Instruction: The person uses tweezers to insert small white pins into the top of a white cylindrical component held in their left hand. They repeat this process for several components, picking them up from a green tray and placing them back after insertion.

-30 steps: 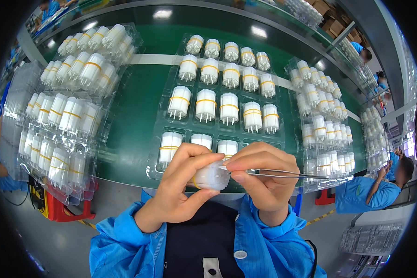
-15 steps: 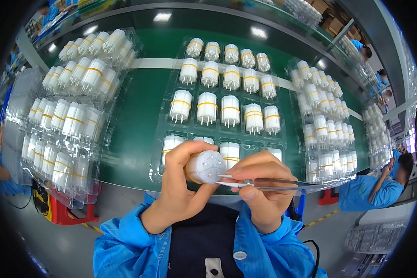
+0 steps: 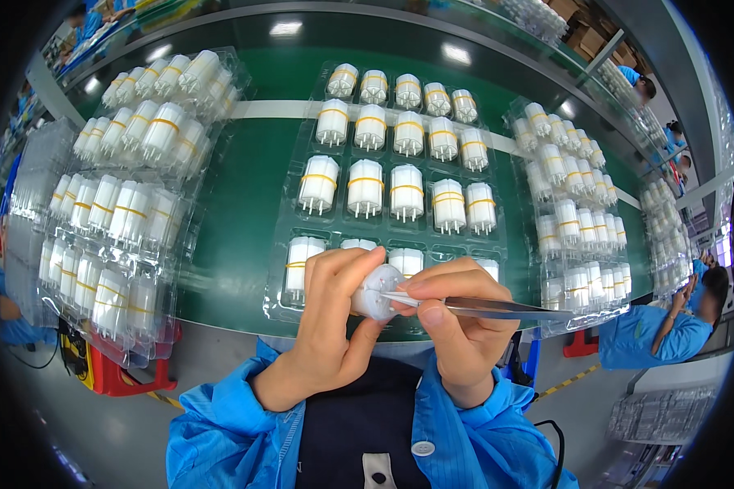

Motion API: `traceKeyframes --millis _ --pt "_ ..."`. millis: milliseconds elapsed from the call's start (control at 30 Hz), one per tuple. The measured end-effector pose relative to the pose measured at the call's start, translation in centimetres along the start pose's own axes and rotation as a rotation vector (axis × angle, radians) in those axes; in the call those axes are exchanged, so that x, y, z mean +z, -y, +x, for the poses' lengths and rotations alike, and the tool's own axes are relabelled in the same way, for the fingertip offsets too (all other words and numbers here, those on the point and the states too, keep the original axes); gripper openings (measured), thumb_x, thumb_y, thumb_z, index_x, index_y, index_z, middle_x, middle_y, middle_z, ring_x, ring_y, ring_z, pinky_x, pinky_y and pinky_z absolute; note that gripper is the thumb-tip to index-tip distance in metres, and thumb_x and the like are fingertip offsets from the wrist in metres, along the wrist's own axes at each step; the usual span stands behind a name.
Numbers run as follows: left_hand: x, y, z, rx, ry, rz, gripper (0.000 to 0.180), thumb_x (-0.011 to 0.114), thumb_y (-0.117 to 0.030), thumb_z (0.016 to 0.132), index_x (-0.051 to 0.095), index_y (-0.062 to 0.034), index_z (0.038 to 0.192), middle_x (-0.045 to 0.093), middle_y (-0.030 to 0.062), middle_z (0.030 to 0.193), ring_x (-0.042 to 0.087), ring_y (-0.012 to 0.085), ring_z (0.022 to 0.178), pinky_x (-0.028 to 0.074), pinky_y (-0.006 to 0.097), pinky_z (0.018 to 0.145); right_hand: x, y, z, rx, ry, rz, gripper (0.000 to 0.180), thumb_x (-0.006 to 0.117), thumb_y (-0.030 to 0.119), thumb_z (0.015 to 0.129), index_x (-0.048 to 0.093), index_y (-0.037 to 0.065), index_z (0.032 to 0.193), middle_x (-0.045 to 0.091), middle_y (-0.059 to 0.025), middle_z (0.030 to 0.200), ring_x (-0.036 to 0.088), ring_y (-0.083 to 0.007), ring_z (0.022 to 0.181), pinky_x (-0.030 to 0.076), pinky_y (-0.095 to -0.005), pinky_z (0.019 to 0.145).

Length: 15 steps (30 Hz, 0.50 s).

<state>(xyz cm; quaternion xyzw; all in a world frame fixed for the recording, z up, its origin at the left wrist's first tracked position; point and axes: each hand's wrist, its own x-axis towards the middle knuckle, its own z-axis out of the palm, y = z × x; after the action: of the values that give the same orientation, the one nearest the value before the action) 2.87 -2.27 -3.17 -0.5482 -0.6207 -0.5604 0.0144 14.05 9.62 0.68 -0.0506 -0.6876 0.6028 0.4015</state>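
Observation:
My left hand (image 3: pixel 324 314) is wrapped round a white cylindrical part (image 3: pixel 373 295), its round end face turned to the right. In my right hand (image 3: pixel 465 322) is a pair of metal tweezers (image 3: pixel 506 309) with pale tips. Those tips touch the end face or lie just in front of it; exact contact cannot be told. Beyond my hands lies a clear plastic tray (image 3: pixel 279 285) with rows of similar white parts (image 3: pixel 365 186), each with metal pins and a yellow band. My fingers hide some of its near row.
Stacked clear trays of white parts (image 3: pixel 130 210) stand at the left, with more stacks (image 3: pixel 569 220) at the right. All rest on a green work surface (image 3: pixel 228 244). A red stool (image 3: pixel 130 375) is below left. A co-worker in blue (image 3: pixel 648 334) sits at the right.
The white cylinder has turned, so its end face points more to the right. My right hand and the tweezers have moved slightly up, with the tips now nearer the middle of the face.

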Motion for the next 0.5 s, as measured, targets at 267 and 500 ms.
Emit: traceKeyframes --millis 267,500 --pt "0.04 -0.08 0.18 0.008 -0.019 0.014 0.06 0.066 0.006 0.073 0.048 0.0075 0.13 0.052 0.0225 0.12 0.052 0.0334 0.106 0.044 0.038 0.091 -0.08 -0.26 0.02 -0.009 0.014 0.015 0.012 0.071 0.001 0.084 0.069 -0.004 0.095 0.07 -0.0163 0.09 0.067 -0.0207 0.08 0.053 -0.0295 0.07" --pt "-0.24 -0.13 0.47 0.031 -0.016 0.051 0.059 0.068 0.006 0.073 0.049 0.0073 0.129 0.053 0.0226 0.118 0.053 0.0338 0.103 0.045 0.039 0.088 0.14 -0.24 -0.05 0.059 -0.027 0.094 0.01 0.069 0.0 0.085 0.069 -0.003 0.095 0.07 -0.0153 0.09 0.066 -0.0206 0.083 0.052 -0.03 0.073"
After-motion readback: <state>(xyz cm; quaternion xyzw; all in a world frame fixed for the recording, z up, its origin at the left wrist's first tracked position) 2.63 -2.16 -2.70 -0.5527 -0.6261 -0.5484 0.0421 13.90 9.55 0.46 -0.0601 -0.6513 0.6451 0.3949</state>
